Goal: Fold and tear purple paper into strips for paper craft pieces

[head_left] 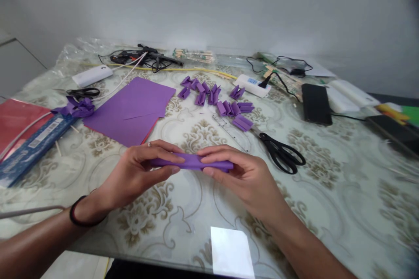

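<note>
A long folded strip of purple paper [191,162] lies level between my two hands. My left hand [152,163] pinches its left part, thumb below and fingers on top. The right part is pinched the same way by my right hand [231,166], and the fingertips of both hands are a short way apart. Beyond them, several small folded purple pieces [214,95] stand or lie in a loose group. Flat purple sheets [134,107] rest behind my left hand, with a red edge showing underneath.
Black-handled scissors [283,153] and a clear ruler [229,133] lie beyond my right hand. Phones [316,103], a white power strip [252,85] and cables [147,57] sit farther back. At left are a blue packet [36,148] and other scissors [83,92].
</note>
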Available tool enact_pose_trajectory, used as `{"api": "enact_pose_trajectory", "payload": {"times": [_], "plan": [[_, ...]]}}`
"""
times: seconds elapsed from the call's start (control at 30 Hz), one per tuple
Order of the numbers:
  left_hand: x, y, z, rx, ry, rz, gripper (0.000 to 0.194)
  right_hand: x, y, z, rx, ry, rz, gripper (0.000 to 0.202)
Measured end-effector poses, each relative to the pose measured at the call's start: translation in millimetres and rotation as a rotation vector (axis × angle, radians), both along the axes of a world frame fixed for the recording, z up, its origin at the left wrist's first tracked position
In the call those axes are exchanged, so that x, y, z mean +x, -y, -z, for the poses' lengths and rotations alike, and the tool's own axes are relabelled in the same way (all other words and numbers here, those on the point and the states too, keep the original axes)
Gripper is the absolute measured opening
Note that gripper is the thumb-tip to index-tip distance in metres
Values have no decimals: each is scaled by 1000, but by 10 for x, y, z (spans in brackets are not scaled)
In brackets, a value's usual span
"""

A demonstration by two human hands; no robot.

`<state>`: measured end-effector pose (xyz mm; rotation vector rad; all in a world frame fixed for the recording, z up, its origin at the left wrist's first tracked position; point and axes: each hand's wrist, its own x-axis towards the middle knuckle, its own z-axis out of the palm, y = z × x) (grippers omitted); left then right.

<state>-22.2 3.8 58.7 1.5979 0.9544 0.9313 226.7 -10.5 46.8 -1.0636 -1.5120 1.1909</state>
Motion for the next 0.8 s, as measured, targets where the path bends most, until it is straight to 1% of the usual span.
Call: {"api": "enact_pose_trajectory", "payload": {"times": [0.1,0.23,0.33,0.43,0.47,0.57,0.6,0.63,0.73,0.8], "plan": [[-1,-4,16,24,2,-24,22,-6,2,32,-3,-25,14,8],[3,-15,14,27,-28,-49,22,-4,-2,46,-61,-19,18,7],[16,-21,9,16,-34,-55,19,-9,-3,38,-31,-2,32,10],[43,-10,2,9,-24,-95,13,-28,5,33,0,16,42,12],[54,-4,0,-8,-15,-120,18,-37,10,32,1,18,49,12],[81,11,20,-107,65,-225,52,-65,30,35,1,12,68,11],[85,12,41,-150,107,-247,58,-76,36,36,3,10,71,11],[86,13,69,-190,146,-254,56,-88,43,38,5,9,71,10],[76,15,166,-287,180,-226,19,-129,67,50,-3,16,60,9],[70,21,202,-288,153,-208,22,-157,91,66,-15,19,41,9]]}}
